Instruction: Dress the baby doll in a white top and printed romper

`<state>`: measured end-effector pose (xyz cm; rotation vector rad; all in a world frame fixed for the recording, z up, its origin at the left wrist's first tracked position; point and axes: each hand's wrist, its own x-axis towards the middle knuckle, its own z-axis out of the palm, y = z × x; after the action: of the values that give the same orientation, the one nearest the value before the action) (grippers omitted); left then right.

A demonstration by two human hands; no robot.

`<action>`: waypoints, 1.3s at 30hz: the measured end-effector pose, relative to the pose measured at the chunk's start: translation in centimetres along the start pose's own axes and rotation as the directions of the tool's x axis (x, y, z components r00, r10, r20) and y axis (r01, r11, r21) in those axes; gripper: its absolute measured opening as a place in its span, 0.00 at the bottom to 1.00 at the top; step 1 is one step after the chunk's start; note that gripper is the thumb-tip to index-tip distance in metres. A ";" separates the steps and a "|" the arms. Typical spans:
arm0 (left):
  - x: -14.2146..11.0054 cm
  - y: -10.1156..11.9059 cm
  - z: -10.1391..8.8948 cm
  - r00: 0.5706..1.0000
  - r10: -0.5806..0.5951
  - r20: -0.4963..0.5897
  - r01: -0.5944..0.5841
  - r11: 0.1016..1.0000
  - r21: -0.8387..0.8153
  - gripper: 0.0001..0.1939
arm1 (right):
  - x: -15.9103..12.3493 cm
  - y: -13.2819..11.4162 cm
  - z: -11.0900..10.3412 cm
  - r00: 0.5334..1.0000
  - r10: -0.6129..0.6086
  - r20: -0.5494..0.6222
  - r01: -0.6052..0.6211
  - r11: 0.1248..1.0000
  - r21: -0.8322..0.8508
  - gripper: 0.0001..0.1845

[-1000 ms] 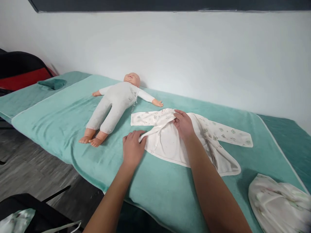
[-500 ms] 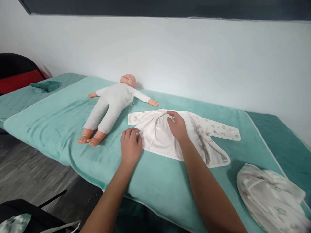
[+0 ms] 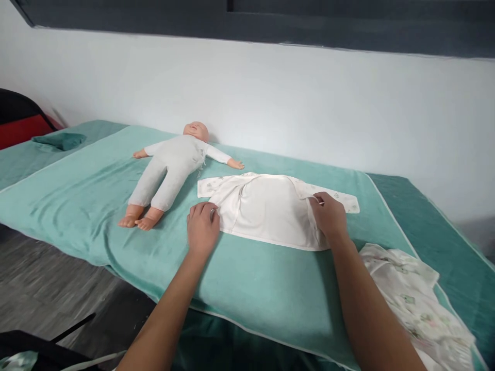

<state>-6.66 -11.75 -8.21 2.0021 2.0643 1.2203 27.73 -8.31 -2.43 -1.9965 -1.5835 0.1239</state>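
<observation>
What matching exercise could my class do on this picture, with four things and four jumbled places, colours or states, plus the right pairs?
Things
1. Baby doll
2. Long-sleeved baby shirt
3. Printed cloth
4. Velvety cover

Descriptions
A. Laid out between left hand and right hand
B. Green
C. Bunched up, lower right
D. On its back, arms outstretched

Pairs: 1-D, 2-A, 3-C, 4-B
</observation>
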 end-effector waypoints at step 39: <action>6.3 -6.2 -11.7 0.946 0.199 0.257 -0.205 0.979 -0.004 0.23 | 3.4 -15.2 8.3 0.875 -0.343 0.342 0.272 0.932 0.239 0.40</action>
<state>-18.97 -11.51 -0.31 2.2890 1.7985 0.9032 12.21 -0.10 -0.87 -1.6156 -2.0332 0.5393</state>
